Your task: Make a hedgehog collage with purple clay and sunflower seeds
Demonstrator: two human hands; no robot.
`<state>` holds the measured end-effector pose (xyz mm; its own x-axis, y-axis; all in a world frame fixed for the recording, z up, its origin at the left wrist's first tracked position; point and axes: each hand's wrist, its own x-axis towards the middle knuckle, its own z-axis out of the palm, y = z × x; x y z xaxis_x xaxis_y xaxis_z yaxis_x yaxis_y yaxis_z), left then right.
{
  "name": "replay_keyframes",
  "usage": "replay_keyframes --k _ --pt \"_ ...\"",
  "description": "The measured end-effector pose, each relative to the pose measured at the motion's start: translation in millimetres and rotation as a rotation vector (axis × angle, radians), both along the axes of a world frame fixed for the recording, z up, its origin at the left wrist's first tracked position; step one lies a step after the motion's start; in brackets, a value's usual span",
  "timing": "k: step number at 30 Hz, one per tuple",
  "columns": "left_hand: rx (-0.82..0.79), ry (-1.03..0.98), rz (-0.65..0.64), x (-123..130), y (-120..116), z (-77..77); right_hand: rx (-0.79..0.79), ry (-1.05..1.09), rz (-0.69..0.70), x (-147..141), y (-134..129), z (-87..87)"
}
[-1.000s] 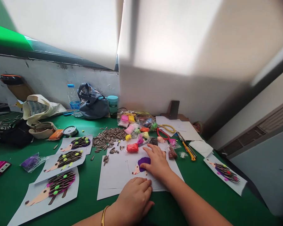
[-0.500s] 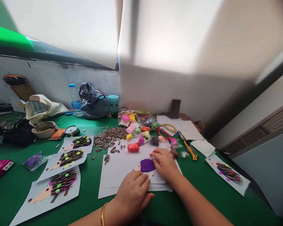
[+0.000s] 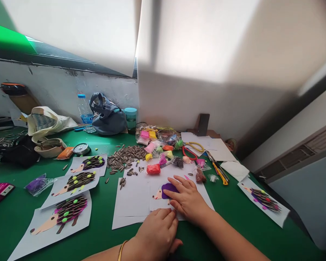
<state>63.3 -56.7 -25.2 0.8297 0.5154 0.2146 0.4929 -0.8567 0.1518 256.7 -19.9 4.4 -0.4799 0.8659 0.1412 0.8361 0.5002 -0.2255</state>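
A small paper (image 3: pixel 155 203) bears a hedgehog with a peach head (image 3: pixel 158 194) and a flat purple clay body (image 3: pixel 165 187). Over the right part of that body lies my right hand (image 3: pixel 188 197), its fingers spread and flat, hiding part of the purple clay. My left hand (image 3: pixel 158 232) rests at the paper's lower edge, fingers stretched out and thumb apart, with nothing visible in it. Larger white sheets (image 3: pixel 129 212) lie beneath. Just beyond my hands are a red clay packet (image 3: pixel 153 169) and a bag of brown clay (image 3: pixel 200 175).
Sunflower seeds (image 3: pixel 125 158) are heaped at back left of the sheets. Hedgehog pictures covered with seeds lie left (image 3: pixel 66 214) and right (image 3: pixel 263 201). Red-handled scissors (image 3: pixel 189 153) and a yellow cutter (image 3: pixel 220 174) lie at back right. A bag (image 3: pixel 108 117) and bottle (image 3: pixel 84 110) stand by the wall.
My right hand has moved left and down, from the purple body's right edge onto it. My left hand has shifted slightly right and down, so the hedgehog's head shows more fully.
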Motion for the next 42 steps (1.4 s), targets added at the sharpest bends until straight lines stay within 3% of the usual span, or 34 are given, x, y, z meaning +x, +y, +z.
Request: replay_keyframes --k 42 --pt "-0.046 0.013 0.017 2.6 0.0 4.0 0.045 -0.023 -0.094 -5.9 11.9 -15.6"
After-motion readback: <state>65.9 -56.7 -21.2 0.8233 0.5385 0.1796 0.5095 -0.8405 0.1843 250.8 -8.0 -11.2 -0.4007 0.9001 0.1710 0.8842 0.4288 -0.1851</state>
